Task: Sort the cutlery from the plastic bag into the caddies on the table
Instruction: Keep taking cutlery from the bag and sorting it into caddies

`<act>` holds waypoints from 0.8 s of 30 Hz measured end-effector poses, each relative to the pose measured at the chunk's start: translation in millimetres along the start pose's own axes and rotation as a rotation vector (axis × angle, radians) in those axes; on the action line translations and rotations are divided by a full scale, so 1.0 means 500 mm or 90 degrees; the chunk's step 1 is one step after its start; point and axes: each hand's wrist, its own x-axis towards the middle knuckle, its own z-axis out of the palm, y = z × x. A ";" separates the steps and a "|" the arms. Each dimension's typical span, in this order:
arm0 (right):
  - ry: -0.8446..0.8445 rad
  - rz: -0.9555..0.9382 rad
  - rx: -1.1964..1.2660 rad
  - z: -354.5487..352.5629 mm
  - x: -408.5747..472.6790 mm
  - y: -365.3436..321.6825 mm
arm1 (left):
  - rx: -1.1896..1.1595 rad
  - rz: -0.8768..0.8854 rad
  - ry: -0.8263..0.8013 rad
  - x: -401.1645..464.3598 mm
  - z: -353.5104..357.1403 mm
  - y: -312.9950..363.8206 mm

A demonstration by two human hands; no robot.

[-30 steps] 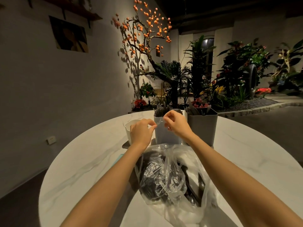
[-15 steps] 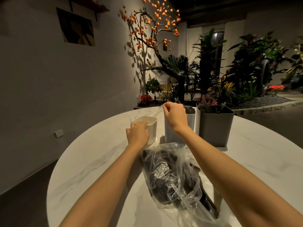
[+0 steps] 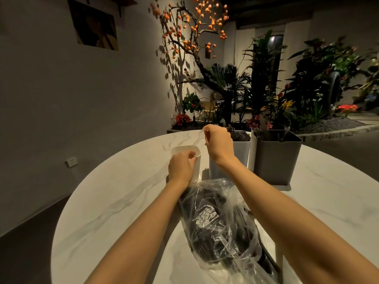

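Crinkled glossy clear plastic bag [image 3: 223, 218] on smooth marbled table [image 3: 114, 201].

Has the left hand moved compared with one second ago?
Yes. The left hand came down and left, away from the middle caddy, and now grips the white cup rim.

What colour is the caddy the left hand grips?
White caddy, clearest in the head view.

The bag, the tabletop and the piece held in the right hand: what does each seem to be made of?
Plastic bag: thin clear film, glossy, going by its crinkles and glints.
Table: pale with grey veins and a soft sheen, so marble or a look-alike.
Utensil pinched in the right hand: see-through, probably clear plastic.
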 end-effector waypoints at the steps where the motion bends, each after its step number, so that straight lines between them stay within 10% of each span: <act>1: -0.001 -0.006 -0.007 0.002 0.000 0.001 | 0.010 0.012 0.020 0.002 -0.001 -0.004; 24: -0.311 -0.097 -0.179 0.115 0.020 -0.009 | 0.107 0.003 -0.017 0.015 -0.004 -0.081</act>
